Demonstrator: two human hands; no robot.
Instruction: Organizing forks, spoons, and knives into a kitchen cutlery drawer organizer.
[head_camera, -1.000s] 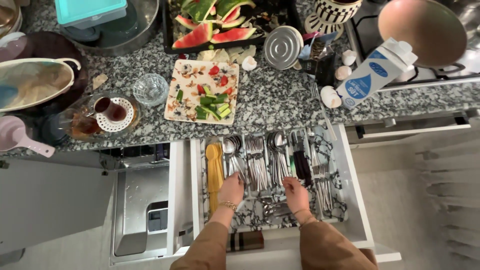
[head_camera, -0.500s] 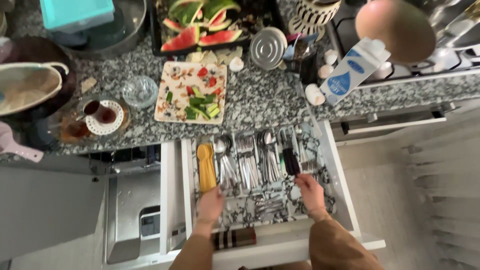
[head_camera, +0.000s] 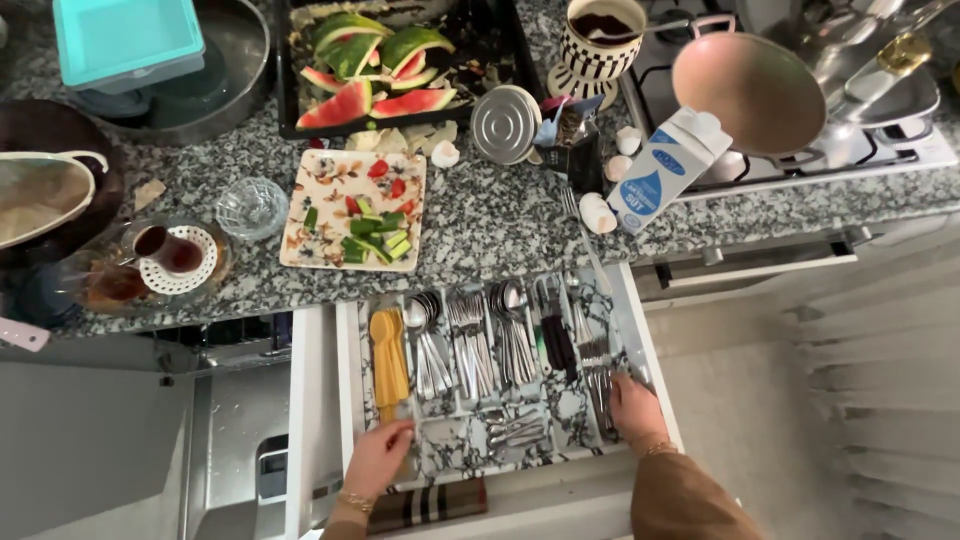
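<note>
An open cutlery drawer (head_camera: 349, 400) sits below a granite counter. Its tray holds yellow spoons (head_camera: 388, 360), metal spoons (head_camera: 428, 345), forks (head_camera: 472, 340) and dark-handled knives (head_camera: 556, 335). My left hand (head_camera: 378, 455) rests on the tray's near left edge, fingers curled against the divider by the yellow spoons. My right hand (head_camera: 632, 405) reaches into the rightmost compartment, fingertips on a bundle of forks (head_camera: 598, 375). I cannot tell whether it grips any.
On the counter: a patterned plate (head_camera: 300, 235) with cut vegetables, a dark tray (head_camera: 285, 95) of watermelon rinds, a tin lid (head_camera: 505, 122), a milk carton (head_camera: 668, 165), eggshells (head_camera: 598, 212), tea glasses (head_camera: 170, 250). A pan (head_camera: 760, 90) sits on the stove. An open dishwasher (head_camera: 235, 440) lies left.
Both hands have spread apart: the left slid to the tray's near left edge, the right moved to the rightmost compartment. The view shifted slightly.
</note>
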